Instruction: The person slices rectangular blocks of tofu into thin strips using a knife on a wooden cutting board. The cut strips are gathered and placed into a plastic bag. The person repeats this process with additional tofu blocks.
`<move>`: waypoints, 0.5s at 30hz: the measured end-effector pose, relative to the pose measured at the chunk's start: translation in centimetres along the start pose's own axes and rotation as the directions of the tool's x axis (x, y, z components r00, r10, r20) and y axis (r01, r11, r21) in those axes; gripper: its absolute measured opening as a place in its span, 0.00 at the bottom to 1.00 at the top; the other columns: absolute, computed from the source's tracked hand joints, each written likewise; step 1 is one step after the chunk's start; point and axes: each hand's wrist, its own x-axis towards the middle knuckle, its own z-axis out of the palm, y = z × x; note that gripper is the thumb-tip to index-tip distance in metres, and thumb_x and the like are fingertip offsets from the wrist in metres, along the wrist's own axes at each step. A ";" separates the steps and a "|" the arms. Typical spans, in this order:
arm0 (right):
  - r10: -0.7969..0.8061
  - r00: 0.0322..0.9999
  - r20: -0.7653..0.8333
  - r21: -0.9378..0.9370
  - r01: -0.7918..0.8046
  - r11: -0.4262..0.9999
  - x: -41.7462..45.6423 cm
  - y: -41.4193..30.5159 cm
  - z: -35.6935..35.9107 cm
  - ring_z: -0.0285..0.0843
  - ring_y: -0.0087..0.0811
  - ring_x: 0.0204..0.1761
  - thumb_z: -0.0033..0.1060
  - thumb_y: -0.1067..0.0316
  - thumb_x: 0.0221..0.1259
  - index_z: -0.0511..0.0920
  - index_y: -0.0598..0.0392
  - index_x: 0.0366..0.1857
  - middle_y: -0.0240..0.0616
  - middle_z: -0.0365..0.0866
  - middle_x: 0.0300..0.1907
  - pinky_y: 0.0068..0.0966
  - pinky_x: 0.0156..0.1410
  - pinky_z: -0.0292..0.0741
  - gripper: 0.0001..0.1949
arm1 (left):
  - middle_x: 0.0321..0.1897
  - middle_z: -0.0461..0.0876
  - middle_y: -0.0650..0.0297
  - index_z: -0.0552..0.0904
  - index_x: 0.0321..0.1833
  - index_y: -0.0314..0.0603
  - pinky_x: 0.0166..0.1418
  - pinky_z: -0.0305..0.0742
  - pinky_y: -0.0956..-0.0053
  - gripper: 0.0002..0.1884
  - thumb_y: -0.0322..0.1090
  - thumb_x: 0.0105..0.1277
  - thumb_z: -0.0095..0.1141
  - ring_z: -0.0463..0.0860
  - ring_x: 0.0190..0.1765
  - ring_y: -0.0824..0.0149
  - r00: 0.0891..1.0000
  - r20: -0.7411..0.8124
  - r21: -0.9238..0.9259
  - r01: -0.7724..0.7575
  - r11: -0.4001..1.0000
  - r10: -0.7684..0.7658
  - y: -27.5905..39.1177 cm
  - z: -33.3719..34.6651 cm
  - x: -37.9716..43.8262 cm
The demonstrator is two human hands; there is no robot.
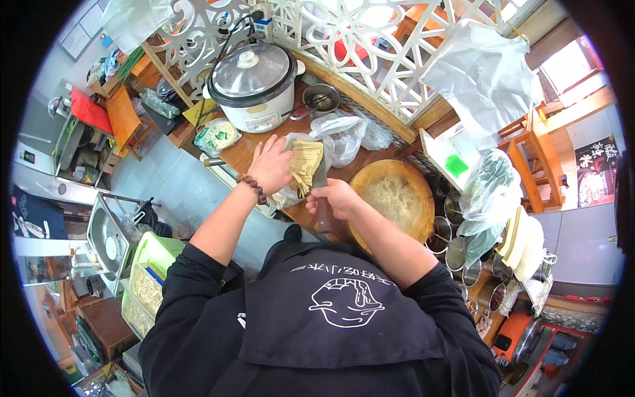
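Note:
My right hand (333,199) grips the dark handle of a cleaver (321,168), whose broad blade stands along the right side of a bundle of pale yellow strips (305,161), perhaps sliced tofu skin. At the left side of the strips, my left hand (273,164) has its fingers spread, with the thumb side near them; whether it presses on them I cannot tell. A clear plastic bag (292,141) shows partly behind the strips. Just right of the cleaver lies a round wooden chopping block (394,201) with a worn, stained top.
A large lidded electric cooker (253,84) stands at the back of the wooden counter. Beside it are a metal pot (321,98), crumpled plastic bags (342,134) and a printed bag of pale food (217,135). Metal containers (441,233) line the right. A white lattice screen (347,34) borders the back.

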 end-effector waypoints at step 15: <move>-0.240 0.958 -0.155 -0.525 0.126 0.842 1.1 -1.7 1.6 0.88 0.43 0.23 0.60 0.76 0.71 0.74 0.79 0.49 0.54 0.87 0.27 0.39 0.28 0.85 0.13 | 0.64 0.85 0.41 0.83 0.68 0.29 0.76 0.77 0.55 0.28 0.24 0.61 0.61 0.82 0.68 0.40 0.991 -0.074 -0.411 0.071 0.909 -0.111 -2.7 2.0 3.2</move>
